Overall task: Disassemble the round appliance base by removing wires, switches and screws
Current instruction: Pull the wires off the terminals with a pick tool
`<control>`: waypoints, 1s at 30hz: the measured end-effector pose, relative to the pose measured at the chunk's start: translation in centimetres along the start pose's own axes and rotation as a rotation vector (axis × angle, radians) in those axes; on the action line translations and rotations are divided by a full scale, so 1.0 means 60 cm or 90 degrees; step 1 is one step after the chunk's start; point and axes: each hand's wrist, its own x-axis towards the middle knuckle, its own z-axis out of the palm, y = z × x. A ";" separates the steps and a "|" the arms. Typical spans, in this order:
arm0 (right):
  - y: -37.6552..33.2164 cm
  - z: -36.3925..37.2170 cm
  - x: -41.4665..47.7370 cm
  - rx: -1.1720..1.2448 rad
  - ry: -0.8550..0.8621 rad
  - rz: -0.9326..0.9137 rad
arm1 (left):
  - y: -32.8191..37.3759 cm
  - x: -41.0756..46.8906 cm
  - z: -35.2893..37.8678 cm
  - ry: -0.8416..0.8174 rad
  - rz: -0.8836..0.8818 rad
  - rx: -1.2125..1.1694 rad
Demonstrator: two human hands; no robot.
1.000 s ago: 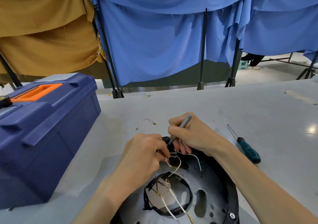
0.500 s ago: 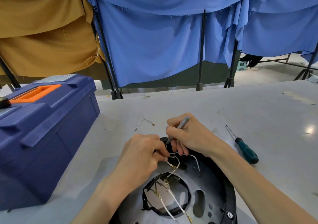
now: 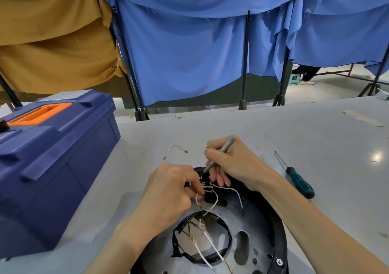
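The round appliance base (image 3: 261, 227), a grey metal disc with a black rim, lies at the table's near edge. White wires (image 3: 216, 200) with brass terminals run across it from a black switch block (image 3: 199, 169) at its far rim. My left hand (image 3: 170, 191) pinches a wire at that block. My right hand (image 3: 233, 162) grips a slim grey screwdriver (image 3: 223, 149) like a pen, its tip down at the block. My fingers hide most of the switch.
A blue toolbox (image 3: 52, 160) with an orange handle stands close on the left. A loose white wire (image 3: 175, 149) lies beyond my hands. A green-handled screwdriver (image 3: 299, 181) rests on the grey table (image 3: 315, 137) to the right. Blue and tan cloths hang behind.
Both hands stay at the switch block with only slight shifts. The view has drifted a little.
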 end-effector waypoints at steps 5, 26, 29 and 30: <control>-0.002 -0.001 -0.001 0.015 0.009 0.014 | 0.002 -0.002 -0.006 -0.017 -0.049 -0.018; -0.043 0.026 0.016 -0.013 0.025 0.012 | 0.008 -0.014 -0.025 -0.029 -0.056 0.200; -0.032 0.035 0.015 -0.040 0.056 0.033 | 0.009 -0.016 -0.025 -0.048 -0.022 0.227; -0.029 0.035 0.014 -0.046 0.067 0.041 | 0.008 -0.017 -0.023 -0.055 -0.008 0.244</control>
